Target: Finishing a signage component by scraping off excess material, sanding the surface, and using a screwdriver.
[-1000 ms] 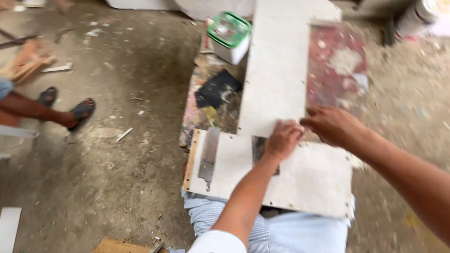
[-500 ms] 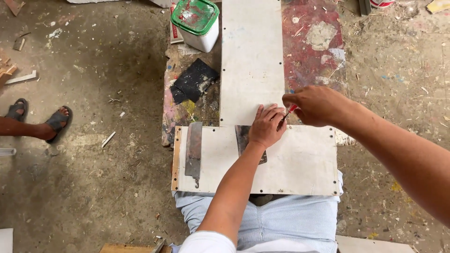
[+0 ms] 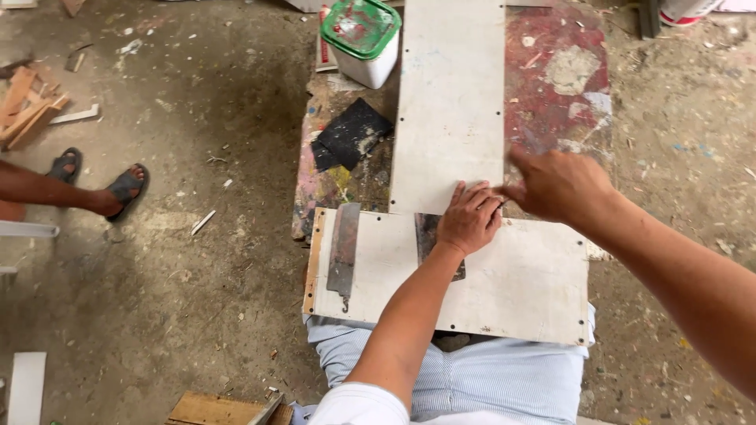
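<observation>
Boards made up the work surface: a long white panel (image 3: 450, 102) ran away from the person, and a wider white board (image 3: 512, 275) lay crosswise at its near end, resting over the person's lap in pale striped trousers (image 3: 488, 378).

The left hand (image 3: 470, 218) lay flat, palm down, on the near end of the long panel where it met the wider board, fingers spread a little and gripping nothing. Under its wrist, a dark flat blade (image 3: 429, 236) lay on the wider board, partly hidden by the forearm. The right hand (image 3: 559, 185) hovered just right of the long panel's near corner, loosely curled with the forefinger pointing toward the left hand; whether it pinched anything could not be told.

Left of the left hand, on the wider board, a broad metal scraper (image 3: 344, 248) lay untouched. Left of the long panel sat a black sheet of sandpaper (image 3: 354, 134) on a paint-stained bench top (image 3: 559, 79), whose red patch showed right of the panel. Beyond the sandpaper, beside the panel's far end, stood a white tub with a green lid (image 3: 361, 35).

Far to the left of the panel, another person's sandalled feet (image 3: 118, 189) rested on the dusty floor (image 3: 197, 299), near some wood offcuts (image 3: 27, 106).
</observation>
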